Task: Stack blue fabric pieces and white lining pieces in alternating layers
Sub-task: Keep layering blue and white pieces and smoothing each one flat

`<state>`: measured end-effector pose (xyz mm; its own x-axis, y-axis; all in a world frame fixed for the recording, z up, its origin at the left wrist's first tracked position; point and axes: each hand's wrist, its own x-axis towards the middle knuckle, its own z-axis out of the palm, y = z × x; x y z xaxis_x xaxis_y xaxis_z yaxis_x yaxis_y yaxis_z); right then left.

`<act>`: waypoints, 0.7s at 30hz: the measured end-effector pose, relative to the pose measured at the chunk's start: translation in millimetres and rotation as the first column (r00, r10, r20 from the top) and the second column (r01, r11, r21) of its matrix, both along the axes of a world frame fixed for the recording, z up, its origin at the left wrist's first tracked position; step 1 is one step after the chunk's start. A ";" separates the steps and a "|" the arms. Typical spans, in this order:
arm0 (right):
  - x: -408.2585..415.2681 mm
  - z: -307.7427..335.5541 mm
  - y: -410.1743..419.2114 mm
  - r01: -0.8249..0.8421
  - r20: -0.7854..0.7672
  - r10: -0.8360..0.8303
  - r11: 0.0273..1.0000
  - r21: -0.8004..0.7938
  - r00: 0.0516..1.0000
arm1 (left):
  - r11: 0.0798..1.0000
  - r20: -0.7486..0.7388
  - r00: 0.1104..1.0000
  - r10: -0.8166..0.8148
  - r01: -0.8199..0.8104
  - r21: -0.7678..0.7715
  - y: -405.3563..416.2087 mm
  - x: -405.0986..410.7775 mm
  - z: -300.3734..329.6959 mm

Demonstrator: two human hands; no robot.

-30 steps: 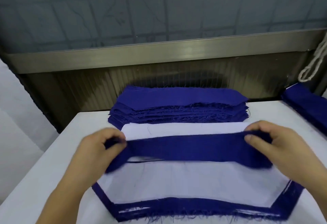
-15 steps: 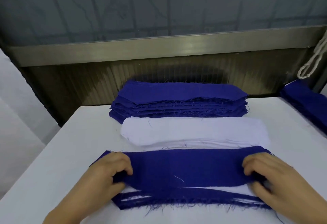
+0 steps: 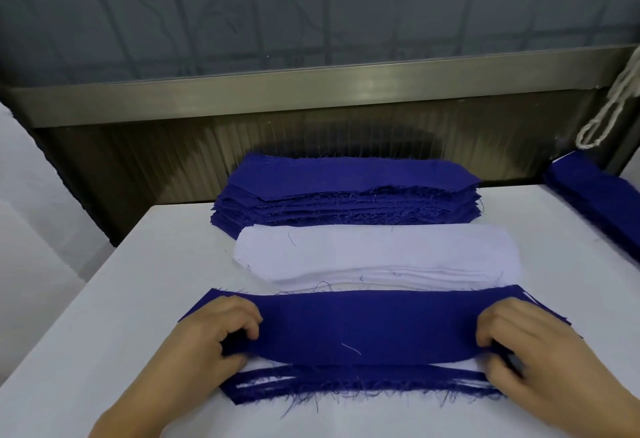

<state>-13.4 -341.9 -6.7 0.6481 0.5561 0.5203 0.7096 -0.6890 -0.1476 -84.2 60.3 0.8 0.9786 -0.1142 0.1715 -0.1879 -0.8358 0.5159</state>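
Hands: left hand, right hand pinch blue piece ends; white table, metal ledge behind.

a white table stands against a brushed metal ledge with ribbed dark panelling below it and a grey gridded wall above, while a loop of pale cord hangs at the right edge.

Both forearms run off the bottom edge. The right hand is smeared with blur at its fingers, grip unclear. The top blue piece hides most of the layered stack beneath. At the right edge, another blue pile is cut off and blurred.
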 end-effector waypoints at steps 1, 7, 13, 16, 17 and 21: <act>-0.3 0.3 0.1 0.005 -0.009 -0.005 1.000 -0.008 1.000 | 1.000 -0.007 1.000 0.006 -0.007 -0.012 0.7 0.5 -0.4; -1.6 4.9 0.6 -0.016 -0.056 0.014 0.999 -0.040 0.998 | 0.998 -0.026 0.999 -0.021 0.020 -0.053 1.2 -1.1 0.8; -6.7 7.3 7.4 -0.080 -0.073 0.075 0.995 -0.066 0.994 | 0.993 -0.057 0.993 -0.105 0.102 -0.051 -6.0 0.9 2.3; -7.5 6.6 21.5 -0.099 -0.086 0.089 0.988 -0.122 0.992 | 0.990 0.004 0.990 -0.141 0.141 -0.023 -17.2 5.2 -1.1; -7.1 7.7 23.5 -0.097 -0.109 0.083 0.986 -0.135 0.991 | 0.989 0.006 0.989 -0.148 0.148 -0.006 -19.7 6.4 -2.6; -6.7 11.5 17.6 -0.024 -0.200 -0.006 0.989 -0.145 0.980 | 0.994 0.003 0.994 -0.110 0.110 0.023 -15.6 7.3 -6.1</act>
